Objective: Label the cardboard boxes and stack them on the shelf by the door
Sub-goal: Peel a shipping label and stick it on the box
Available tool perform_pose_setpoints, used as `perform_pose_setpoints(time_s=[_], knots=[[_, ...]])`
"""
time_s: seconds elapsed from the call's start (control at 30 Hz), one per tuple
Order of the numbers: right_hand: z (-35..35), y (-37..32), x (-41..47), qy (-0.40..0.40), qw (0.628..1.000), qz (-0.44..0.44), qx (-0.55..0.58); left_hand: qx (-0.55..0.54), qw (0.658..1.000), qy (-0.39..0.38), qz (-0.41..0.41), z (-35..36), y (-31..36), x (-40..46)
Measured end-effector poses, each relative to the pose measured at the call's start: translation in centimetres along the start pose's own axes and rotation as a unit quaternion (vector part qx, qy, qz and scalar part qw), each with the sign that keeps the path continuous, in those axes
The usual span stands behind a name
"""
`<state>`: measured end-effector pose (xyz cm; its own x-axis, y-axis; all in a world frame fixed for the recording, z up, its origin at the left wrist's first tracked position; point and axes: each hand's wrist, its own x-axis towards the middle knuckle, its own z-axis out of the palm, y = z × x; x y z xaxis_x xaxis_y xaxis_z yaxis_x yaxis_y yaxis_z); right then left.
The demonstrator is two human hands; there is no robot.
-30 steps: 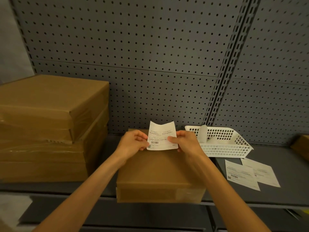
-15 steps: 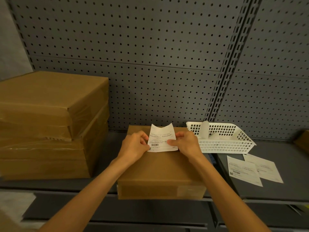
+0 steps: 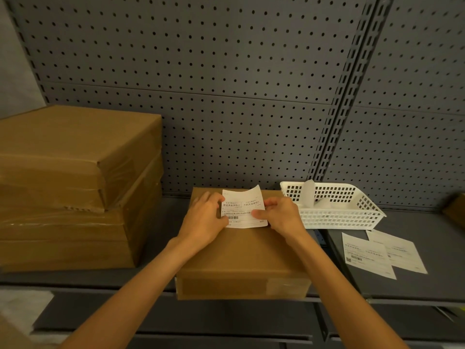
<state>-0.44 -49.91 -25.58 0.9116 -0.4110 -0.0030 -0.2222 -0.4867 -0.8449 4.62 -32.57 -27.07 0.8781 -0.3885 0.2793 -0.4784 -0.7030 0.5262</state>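
- Where the shipping label [image 3: 242, 209] lies on the far half of the cardboard box [image 3: 242, 258], its print is too small to read; only a barcode shows, and its far edge curls up off the box top.
- Left hand [image 3: 203, 220] pinches the label's left edge, fingertips partly covering the print; right hand [image 3: 283, 216] pinches its right edge, thumb on the paper.
- Right of the box, a white plastic basket [image 3: 352, 217] holds curled white backing strips; how many cannot be told.
- Nearer than the basket, two more labels [image 3: 366, 255] overlap on the grey shelf [image 3: 415, 285].
- Left of the box, a stack of larger cardboard boxes [image 3: 75, 187] is cut off by the frame.
- Behind the box stands a grey pegboard [image 3: 201, 84].
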Motion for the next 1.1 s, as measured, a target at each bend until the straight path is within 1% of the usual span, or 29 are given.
perform_pose_setpoints(time_s=[0.23,0.43,0.5,0.6,0.67,0.73,0.8,0.83,0.97,1.1], knots=[[-0.2,-0.1,0.1,-0.015,1.000,0.001,-0.003,0.051,0.998,-0.006,-0.029,0.5,-0.7,3.1],[-0.3,0.0,0.4,-0.022,1.000,0.006,-0.015,0.061,0.997,-0.008,-0.041,0.8,-0.7,5.3],[-0.4,-0.1,0.4,-0.024,0.999,0.004,-0.021,0.072,0.997,-0.002,-0.031,0.9,-0.6,5.5],[-0.4,-0.1,0.5,-0.020,1.000,0.006,-0.020,0.098,0.995,-0.003,0.018,0.9,-0.2,4.4],[-0.3,0.1,0.6,-0.015,1.000,0.009,-0.017,0.097,0.993,-0.039,0.049,0.9,0.2,3.2],[-0.2,0.1,0.6,-0.009,1.000,0.002,-0.019,0.114,0.985,-0.112,0.066,1.1,0.4,2.3],[-0.1,0.1,0.6,-0.002,1.000,-0.005,-0.025,0.156,0.969,-0.181,0.067,1.4,0.0,1.9],[0.0,0.2,0.6,0.000,1.000,-0.005,-0.029,0.168,0.963,-0.200,0.063,1.4,-0.3,1.9],[0.1,0.2,0.5,0.005,0.999,-0.021,-0.043,0.155,0.961,-0.222,0.066,0.9,-1.1,1.9],[0.5,0.5,0.2,0.019,0.996,-0.042,-0.080,0.147,0.967,-0.202,0.059,0.6,-2.1,1.9]])
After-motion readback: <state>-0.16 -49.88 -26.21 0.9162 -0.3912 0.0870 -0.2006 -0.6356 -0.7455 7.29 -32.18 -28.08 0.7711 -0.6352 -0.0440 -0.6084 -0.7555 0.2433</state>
